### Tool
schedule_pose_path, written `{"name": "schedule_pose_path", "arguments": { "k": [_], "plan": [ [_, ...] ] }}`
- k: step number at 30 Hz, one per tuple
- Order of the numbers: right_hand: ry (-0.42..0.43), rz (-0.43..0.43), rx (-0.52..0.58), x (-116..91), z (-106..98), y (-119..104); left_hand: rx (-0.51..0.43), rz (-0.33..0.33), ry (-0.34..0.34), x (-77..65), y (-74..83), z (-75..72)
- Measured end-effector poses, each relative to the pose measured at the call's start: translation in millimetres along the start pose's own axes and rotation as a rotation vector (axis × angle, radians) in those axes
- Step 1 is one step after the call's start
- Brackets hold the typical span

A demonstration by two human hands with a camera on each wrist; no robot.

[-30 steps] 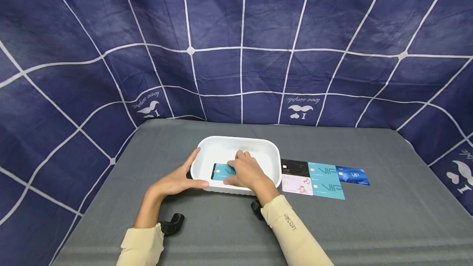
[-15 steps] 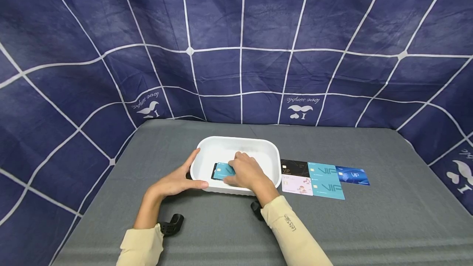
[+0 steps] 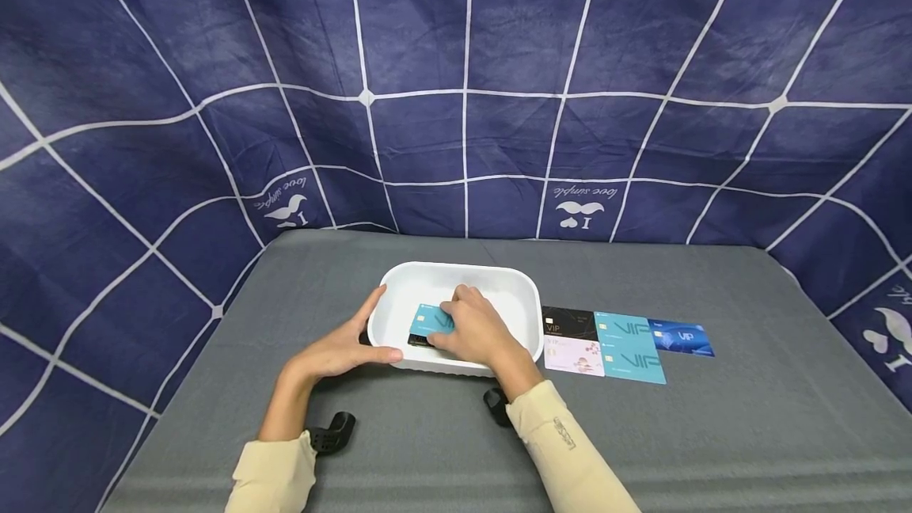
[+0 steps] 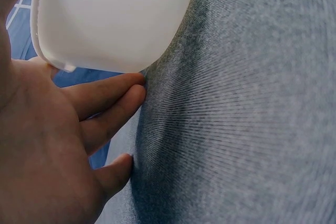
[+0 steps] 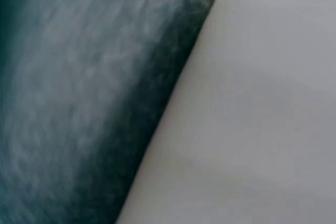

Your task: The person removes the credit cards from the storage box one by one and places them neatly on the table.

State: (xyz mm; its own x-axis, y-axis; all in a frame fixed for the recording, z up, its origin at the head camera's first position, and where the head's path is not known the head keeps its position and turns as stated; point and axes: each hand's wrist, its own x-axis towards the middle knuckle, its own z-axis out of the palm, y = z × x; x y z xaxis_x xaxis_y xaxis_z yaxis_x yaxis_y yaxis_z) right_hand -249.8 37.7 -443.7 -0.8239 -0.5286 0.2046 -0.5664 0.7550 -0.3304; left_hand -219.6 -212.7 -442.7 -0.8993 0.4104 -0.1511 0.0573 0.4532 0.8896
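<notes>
A white plastic tray (image 3: pixel 416 285) sits on the grey cloth. My left hand (image 3: pixel 338 353) grips its left end, thumb at the front rim and index finger toward the back corner; in the left wrist view the other fingers spread beside the tray's outer wall (image 4: pixel 115 19). Inside the tray, my right hand (image 3: pixel 476 327) pinches the right part of a teal VIP card (image 3: pixel 431 318) between thumb and fingers. Beneath it shows the edge of a black card (image 3: pixel 419 341). The right wrist view holds only the tray's wall (image 5: pixel 252 103) and cloth, with the right hand out of sight.
Right of the tray lie a black VIP card (image 3: pixel 568 323), a pink flowered card (image 3: pixel 573 357), two teal cards (image 3: pixel 627 345) and a blue card (image 3: pixel 682 337), side by side. Behind the grey table surface (image 3: pixel 755 402) hangs a blue checked curtain (image 3: pixel 513 133).
The teal card has lifted and slid away from the tray's front side in my right hand, uncovering more of the black card's near edge. My left hand and the tray stay put.
</notes>
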Motion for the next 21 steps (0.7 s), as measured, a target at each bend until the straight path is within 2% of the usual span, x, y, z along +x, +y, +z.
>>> {"name": "schedule_pose_path", "arguments": {
  "k": [9,16,21],
  "plan": [
    [0.101,0.028,0.071,-8.7,-5.6,1.1,0.0,-0.003,0.004,0.4,2.6,1.0],
    [0.14,0.052,0.112,-12.4,-8.2,2.9,-0.002,0.003,0.003,3.1,3.0,1.6],
    [0.152,0.027,0.102,-12.1,-7.1,3.2,-0.01,0.003,0.008,2.3,1.5,0.5]
  ]
}}
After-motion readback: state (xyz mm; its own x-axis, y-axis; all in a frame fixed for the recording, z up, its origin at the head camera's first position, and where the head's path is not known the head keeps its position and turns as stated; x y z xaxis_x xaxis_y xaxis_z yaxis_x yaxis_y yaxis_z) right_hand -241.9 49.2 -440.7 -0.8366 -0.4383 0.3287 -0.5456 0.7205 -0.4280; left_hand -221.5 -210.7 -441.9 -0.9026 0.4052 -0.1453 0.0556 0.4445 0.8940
